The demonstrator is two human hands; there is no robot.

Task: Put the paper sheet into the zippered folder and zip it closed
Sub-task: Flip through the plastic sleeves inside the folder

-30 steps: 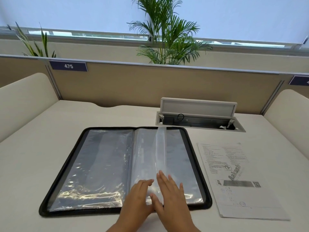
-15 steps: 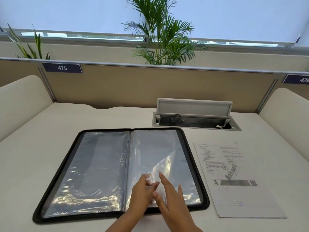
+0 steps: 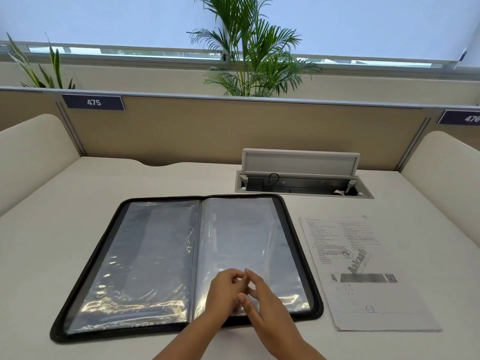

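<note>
The black zippered folder [image 3: 315,289] lies open and flat on the desk, its clear plastic sleeves [image 3: 241,237] facing up. To its right the printed paper sheet [image 3: 363,294] rests flat on the desk, touched by neither hand. Both hands are over the lower part of the folder's right-hand sleeve. My left hand [image 3: 224,291] has its fingers curled, fingertips close together on the plastic; whether it pinches the sleeve is unclear. My right hand [image 3: 267,307] lies beside it with fingers stretched out and apart on the sleeve.
An open cable box [image 3: 301,184] with a raised lid sits in the desk behind the folder. Cream side panels [image 3: 33,154] flank the desk and a tan partition [image 3: 233,131] closes off the back. Potted plants stand beyond it.
The sleeve page that stood lifted a second ago has come down and lies flat. Both hands have stayed over the lower right page, the left hand's fingers curling in.
</note>
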